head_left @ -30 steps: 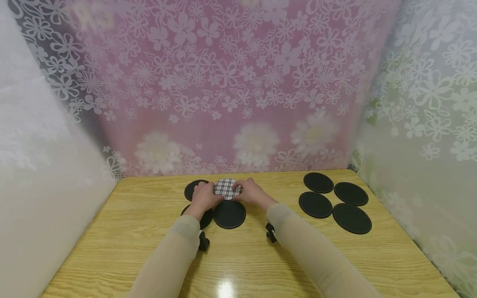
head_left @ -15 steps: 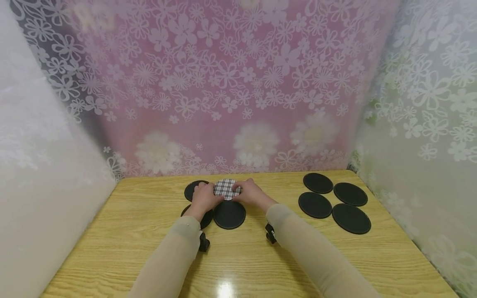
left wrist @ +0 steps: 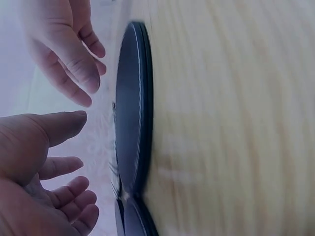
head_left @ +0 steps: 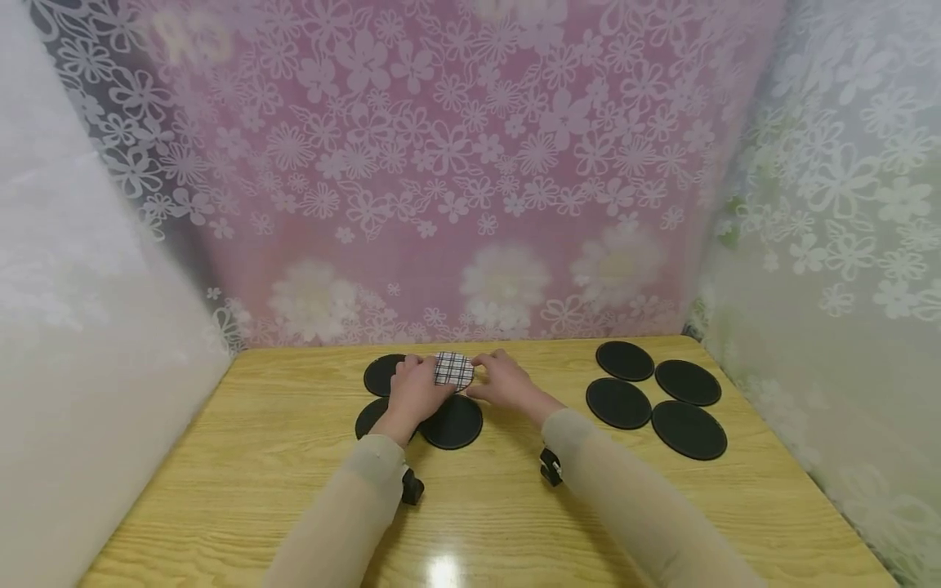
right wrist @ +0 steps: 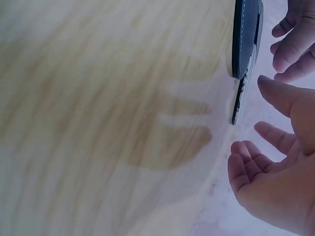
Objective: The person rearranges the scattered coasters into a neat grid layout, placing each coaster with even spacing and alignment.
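A round coaster with a black-and-white plaid face [head_left: 453,370] lies at the back of the table, behind a black round coaster [head_left: 452,422]. My left hand [head_left: 417,394] hovers by the plaid coaster's left side and covers part of it. To its right is my right hand [head_left: 510,384], thumb and forefinger spread beside the rim. Both wrist views show the fingers raised apart from the coasters, holding nothing. Stitching runs along the edge of the black coaster [left wrist: 132,108] in the left wrist view. Two more black coasters, one behind the other [head_left: 381,374], lie left, partly hidden by the left hand.
Several black round coasters [head_left: 619,403] lie grouped on the right of the wooden table [head_left: 485,523]. A pink flowered curtain [head_left: 441,204] stands along the back edge, with pale flowered sheets [head_left: 845,245] at the sides.
Both hands have let go of the plaid coaster's rim. The left hand has shifted right across it, and the right hand has drawn slightly away to the right.
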Motion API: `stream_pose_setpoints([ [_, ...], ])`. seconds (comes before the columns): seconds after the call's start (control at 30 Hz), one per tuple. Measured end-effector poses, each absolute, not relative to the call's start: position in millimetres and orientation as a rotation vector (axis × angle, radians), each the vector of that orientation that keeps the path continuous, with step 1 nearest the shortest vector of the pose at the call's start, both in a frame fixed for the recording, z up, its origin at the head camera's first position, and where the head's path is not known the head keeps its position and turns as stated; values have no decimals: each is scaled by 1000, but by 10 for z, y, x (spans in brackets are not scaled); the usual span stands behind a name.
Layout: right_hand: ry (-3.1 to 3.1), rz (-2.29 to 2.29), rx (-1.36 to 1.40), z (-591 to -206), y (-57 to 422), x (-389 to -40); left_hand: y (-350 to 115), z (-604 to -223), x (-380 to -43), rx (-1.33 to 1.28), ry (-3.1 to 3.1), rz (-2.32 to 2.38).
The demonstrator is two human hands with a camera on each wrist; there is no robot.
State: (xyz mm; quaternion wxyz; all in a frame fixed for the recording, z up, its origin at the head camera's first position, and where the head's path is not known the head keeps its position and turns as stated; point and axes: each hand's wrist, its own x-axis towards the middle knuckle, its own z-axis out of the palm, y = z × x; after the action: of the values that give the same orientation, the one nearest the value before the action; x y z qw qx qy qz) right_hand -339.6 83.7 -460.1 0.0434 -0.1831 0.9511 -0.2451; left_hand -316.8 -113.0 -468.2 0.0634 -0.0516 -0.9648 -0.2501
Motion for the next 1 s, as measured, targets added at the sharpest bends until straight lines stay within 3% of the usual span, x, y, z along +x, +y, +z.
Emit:
stream_pose_setpoints([
  [0.57,3007,-497,-569,-4513,1543,-3082,-673,-4587,-2956,-382,-2851,-752],
  [1.0,3038,-554,-501,-4439,2138,-2893,-351,-4565,-2821,-462,-2886,-782],
])
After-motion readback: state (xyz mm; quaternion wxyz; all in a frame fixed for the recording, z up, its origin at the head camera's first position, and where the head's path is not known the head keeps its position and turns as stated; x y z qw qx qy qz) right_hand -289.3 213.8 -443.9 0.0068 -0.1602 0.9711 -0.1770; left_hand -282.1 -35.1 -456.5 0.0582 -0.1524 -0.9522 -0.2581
